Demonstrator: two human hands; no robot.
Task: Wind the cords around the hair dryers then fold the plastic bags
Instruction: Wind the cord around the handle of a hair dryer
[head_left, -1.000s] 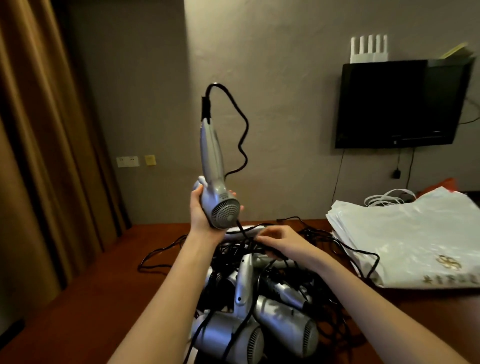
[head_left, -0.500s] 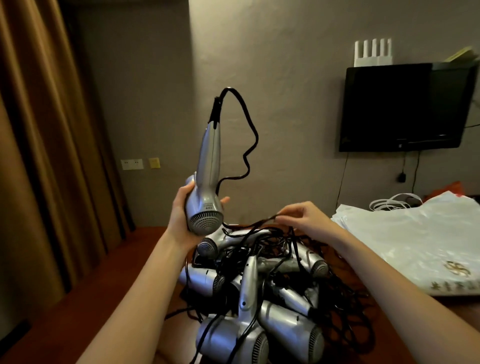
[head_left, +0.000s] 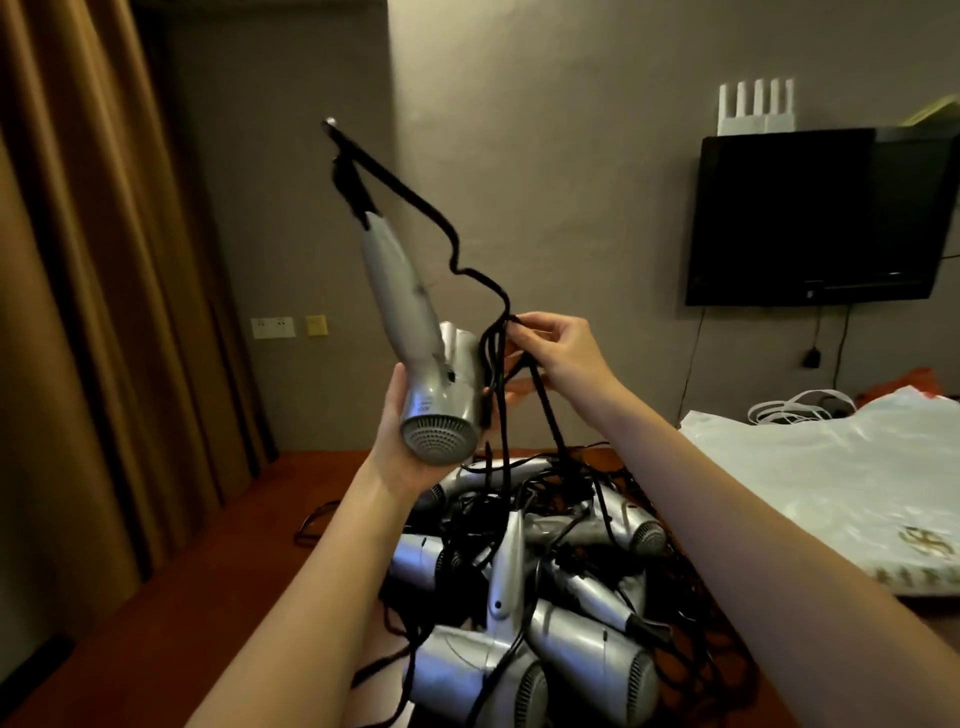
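Silver hair dryer (head_left: 415, 338) gripped in left hand (head_left: 400, 447), handle up. Right hand (head_left: 558, 348) beside it pinches black cord (head_left: 447, 234), unwound. Below hands: dryer pile (head_left: 524, 597), cords tangled, on tabletop (head_left: 208, 597). Right of hands: plastic bags (head_left: 810, 478), unfolded. Task barely begun.

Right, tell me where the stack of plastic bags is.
In the head view, the plastic bags lie on the right side of the table, right of the hair dryer pile and below the wall-mounted TV.
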